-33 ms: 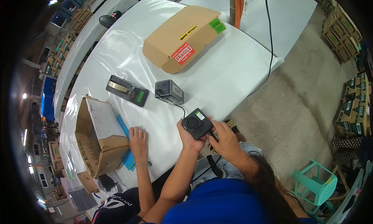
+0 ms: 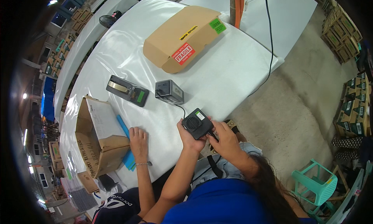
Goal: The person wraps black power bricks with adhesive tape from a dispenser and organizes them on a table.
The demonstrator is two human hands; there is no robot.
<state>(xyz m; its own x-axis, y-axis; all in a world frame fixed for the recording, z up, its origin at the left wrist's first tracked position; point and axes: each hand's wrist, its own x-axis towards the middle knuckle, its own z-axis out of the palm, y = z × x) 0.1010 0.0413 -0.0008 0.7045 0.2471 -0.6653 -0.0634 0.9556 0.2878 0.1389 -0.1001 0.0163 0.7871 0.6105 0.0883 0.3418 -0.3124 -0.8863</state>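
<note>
My left hand point(image 2: 189, 140) cradles a small square black device point(image 2: 197, 124) with a round slotted grille and a white-and-green label, above the table's near edge. At the device's lower right corner, my right hand point(image 2: 227, 141) pinches a black cable or plug point(image 2: 213, 136); its fingertips partly hide the joint. From the device's far side a thin black cord point(image 2: 183, 108) runs to a dark grey boxy unit point(image 2: 169, 92) standing on the white-covered table point(image 2: 210, 84). Left of that unit lies a long black-and-grey holder point(image 2: 127, 91) with a shiny tan insert and green sticker.
A closed brown carton point(image 2: 167, 39) with red and green stickers lies at the far side. An open carton point(image 2: 91, 138) stands left, beside blue sheets point(image 2: 128, 160). A co-worker's hand point(image 2: 138, 142) rests nearby. A teal stool point(image 2: 315, 183) stands right, and a black cable point(image 2: 269, 41) hangs beyond the table.
</note>
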